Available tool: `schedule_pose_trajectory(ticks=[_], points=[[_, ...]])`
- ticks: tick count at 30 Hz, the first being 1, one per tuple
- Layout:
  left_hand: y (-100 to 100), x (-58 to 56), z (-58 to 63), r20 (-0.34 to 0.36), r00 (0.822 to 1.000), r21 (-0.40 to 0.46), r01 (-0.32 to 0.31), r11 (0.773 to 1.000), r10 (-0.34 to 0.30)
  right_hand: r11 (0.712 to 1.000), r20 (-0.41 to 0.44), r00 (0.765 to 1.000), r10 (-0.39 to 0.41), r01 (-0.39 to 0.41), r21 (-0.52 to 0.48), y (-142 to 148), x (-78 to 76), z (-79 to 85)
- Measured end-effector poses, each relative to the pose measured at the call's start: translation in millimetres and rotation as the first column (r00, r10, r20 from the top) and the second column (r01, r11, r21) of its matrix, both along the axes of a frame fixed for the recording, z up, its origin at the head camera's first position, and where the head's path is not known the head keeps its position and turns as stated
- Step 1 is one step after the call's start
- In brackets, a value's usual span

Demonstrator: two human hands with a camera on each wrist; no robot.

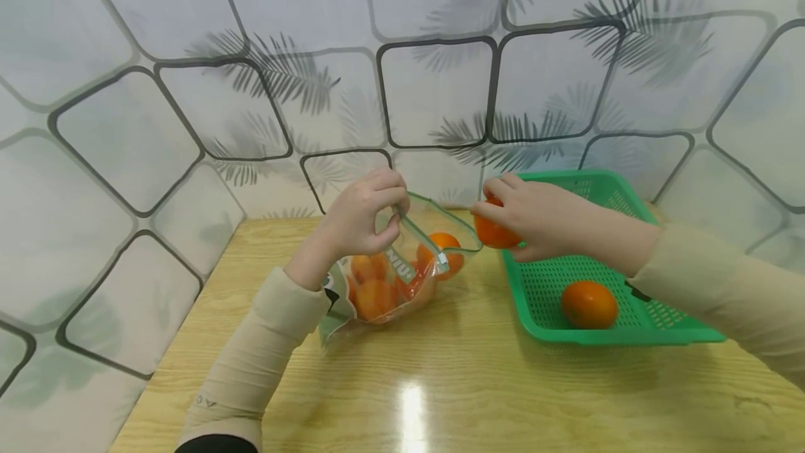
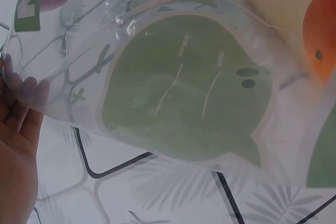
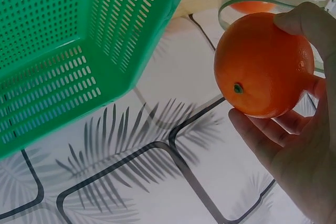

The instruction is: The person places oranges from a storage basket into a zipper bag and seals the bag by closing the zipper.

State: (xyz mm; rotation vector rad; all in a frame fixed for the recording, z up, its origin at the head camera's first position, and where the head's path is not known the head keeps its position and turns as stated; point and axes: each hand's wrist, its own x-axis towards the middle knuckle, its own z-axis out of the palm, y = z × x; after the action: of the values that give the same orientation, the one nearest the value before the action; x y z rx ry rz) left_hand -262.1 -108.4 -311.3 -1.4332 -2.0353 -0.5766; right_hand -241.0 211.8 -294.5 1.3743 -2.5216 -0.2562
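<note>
My left hand point(image 1: 371, 212) pinches the rim of a clear zip bag point(image 1: 402, 306) between thumb and fingers. The bag's green-edged mouth gapes toward the right, and several oranges point(image 1: 376, 299) lie inside it. In the left wrist view a green printed shape point(image 2: 184, 87) covers much of the bag's side. Just right of the mouth, my right hand point(image 1: 534, 219) grips an orange point(image 3: 262, 66) with its fingers wrapped round it. The green stem end of that fruit shows in the right wrist view.
A green perforated plastic basket point(image 1: 522, 299) stands on the right of the wooden table point(image 1: 478, 397), under my right forearm. One orange point(image 1: 589, 305) lies in its near part. Behind the table rises a wall covering point(image 1: 440, 96) with leaf and line patterns.
</note>
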Motion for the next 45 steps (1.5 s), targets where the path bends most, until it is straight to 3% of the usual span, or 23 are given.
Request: schedule_pose_trajectory(ticks=[14, 28, 45], points=[[0, 0.9, -0.8, -0.004, 1.000, 0.009, 0.006, 1.000, -0.006, 0.999, -0.047, 0.998, 0.038, -0.038, -0.016, -14, -6.5, -4.6], [0, -0.5, -2.2, -0.012, 1.000, 0.010, 0.003, 1.000, -0.003, 0.998, 0.006, 1.000, 0.018, -0.018, -0.063, -23, -9.7, -5.3], [-1, -0.5, -2.3, -0.005, 1.000, 0.016, 0.016, 1.000, -0.015, 0.991, 0.022, 0.996, 0.082, -0.079, -0.106, -37, -13.1, -8.2]])
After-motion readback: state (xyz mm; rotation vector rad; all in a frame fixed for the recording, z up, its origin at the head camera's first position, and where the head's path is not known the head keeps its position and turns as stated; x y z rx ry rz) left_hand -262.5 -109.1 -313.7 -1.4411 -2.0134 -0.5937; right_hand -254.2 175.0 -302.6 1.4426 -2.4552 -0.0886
